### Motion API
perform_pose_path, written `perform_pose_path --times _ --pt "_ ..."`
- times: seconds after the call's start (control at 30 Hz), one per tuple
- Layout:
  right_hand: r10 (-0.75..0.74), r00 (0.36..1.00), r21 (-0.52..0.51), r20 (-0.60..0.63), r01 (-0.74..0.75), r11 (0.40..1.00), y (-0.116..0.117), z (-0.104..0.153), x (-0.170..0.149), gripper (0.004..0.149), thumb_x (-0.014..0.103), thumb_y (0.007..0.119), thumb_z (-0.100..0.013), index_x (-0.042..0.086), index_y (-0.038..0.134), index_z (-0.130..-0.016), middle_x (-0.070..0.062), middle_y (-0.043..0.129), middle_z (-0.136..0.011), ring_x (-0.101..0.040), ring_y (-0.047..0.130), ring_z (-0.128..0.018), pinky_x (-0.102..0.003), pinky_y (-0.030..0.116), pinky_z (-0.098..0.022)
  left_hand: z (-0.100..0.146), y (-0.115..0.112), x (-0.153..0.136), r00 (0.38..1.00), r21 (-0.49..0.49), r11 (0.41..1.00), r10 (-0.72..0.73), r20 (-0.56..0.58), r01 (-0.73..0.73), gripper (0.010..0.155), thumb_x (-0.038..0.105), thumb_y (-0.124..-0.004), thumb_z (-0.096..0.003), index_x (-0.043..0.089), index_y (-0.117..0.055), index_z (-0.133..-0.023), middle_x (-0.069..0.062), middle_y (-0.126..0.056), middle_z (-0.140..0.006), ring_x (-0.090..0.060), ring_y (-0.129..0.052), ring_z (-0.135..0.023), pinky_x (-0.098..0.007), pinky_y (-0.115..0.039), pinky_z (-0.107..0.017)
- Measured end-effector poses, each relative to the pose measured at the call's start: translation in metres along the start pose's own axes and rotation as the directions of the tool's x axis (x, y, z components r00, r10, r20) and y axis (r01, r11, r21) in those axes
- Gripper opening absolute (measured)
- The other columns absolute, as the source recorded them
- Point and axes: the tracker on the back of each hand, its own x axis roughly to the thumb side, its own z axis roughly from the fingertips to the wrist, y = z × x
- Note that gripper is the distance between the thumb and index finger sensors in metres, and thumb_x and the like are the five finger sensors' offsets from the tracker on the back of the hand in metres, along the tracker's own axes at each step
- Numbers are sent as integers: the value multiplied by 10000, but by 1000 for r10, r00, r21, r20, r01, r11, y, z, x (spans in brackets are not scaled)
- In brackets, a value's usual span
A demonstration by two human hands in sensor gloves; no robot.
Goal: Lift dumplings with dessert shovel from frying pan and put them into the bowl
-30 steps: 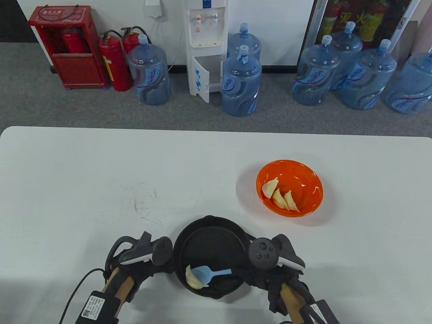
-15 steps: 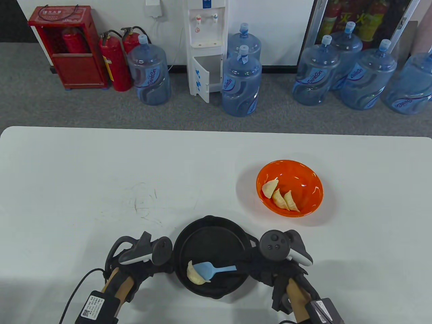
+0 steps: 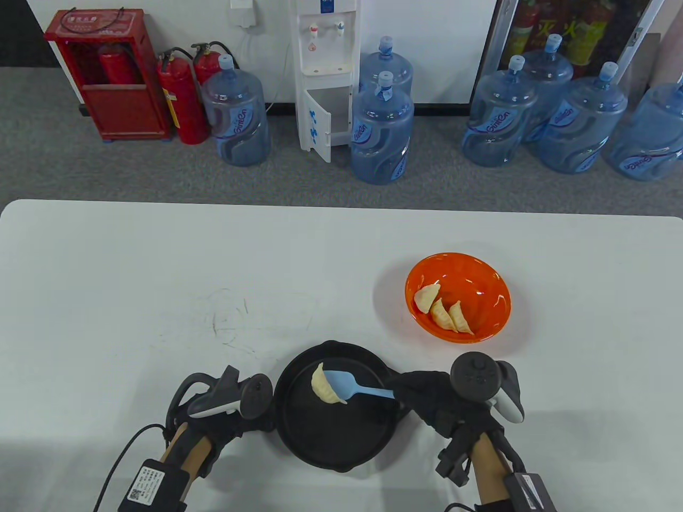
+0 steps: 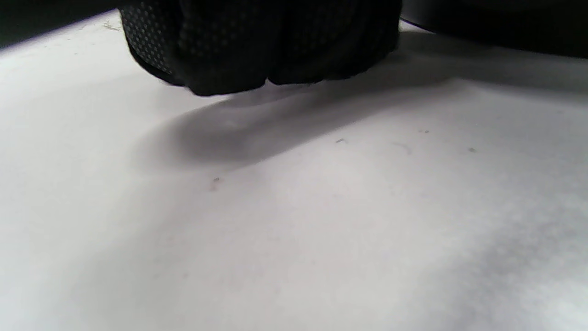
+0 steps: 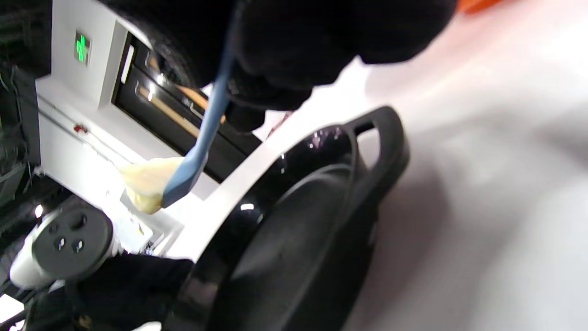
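Note:
A black frying pan [image 3: 341, 426] sits at the table's near edge. Above its far part hangs a blue dessert shovel [image 3: 347, 385] with one pale dumpling [image 3: 323, 385] on its blade. My right hand [image 3: 427, 397] grips the shovel's handle end at the pan's right rim. In the right wrist view the shovel [image 5: 202, 133] carries the dumpling [image 5: 147, 181] well clear of the pan [image 5: 298, 220]. My left hand [image 3: 235, 413] lies against the pan's left side with fingers [image 4: 257, 50] curled, knuckles on the table; the pan handle is hidden under it. The orange bowl [image 3: 493, 285] holds three dumplings [image 3: 443, 312].
The bowl stands to the right of and beyond the pan, with bare white table [image 3: 160, 298] between and to the left. The pan's loop handle [image 5: 381, 138] points toward the right hand. Water bottles, fire extinguishers and a dispenser stand on the floor beyond the table.
The right hand has risen and moved right and away, lifting the shovel with the dumpling from the pan's near floor to above its far part. The left hand has stayed put.

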Motion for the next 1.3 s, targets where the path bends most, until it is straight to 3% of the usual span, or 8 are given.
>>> perform_pose_path --times 0.23,0.43,0.7,1.03,1.3 --pt "-80 995 -165 -64 68 984 -26 7 -6 443 378 709 -631 147 855 -979 -105 932 -763 -90 909 -397 -341 841 -325 0 0 0 1000 -5 1000 2 2 -2 618 661 -587 -347 260 -784 -774 51 -904 -561 -156 -975 -407 -529 -734 -706" --pt "-117 980 -351 -158 55 935 -59 10 -12 444 380 704 -634 147 847 -985 -105 927 -770 -90 907 -402 -341 839 -328 0 0 0 1000 -6 1000 3 3 -3 618 661 -586 -348 260 -784 -774 52 -904 -562 -155 -975 -407 -530 -733 -706" --pt "-149 949 -469 -279 1 883 -89 8 -26 443 372 703 -641 145 831 -998 -115 911 -792 -103 906 -424 -350 834 -345 -1 0 -1 1000 -8 1000 5 6 -5 616 660 -587 -348 260 -784 -774 51 -904 -562 -156 -975 -407 -530 -731 -708" --pt "-128 854 -497 -505 -166 852 -105 3 -56 444 363 701 -647 135 822 -1008 -127 901 -804 -114 904 -437 -358 830 -353 -1 0 -1 1000 -11 1000 16 8 -15 616 661 -588 -347 262 -785 -773 52 -904 -561 -156 -974 -407 -533 -729 -708" --pt "-112 807 -466 -580 -215 859 -106 -4 -70 443 357 701 -648 129 821 -1009 -134 901 -804 -117 904 -432 -357 828 -347 -1 0 -2 1000 -10 1000 18 7 -18 616 661 -589 -345 262 -786 -771 53 -905 -559 -157 -973 -406 -534 -728 -707"
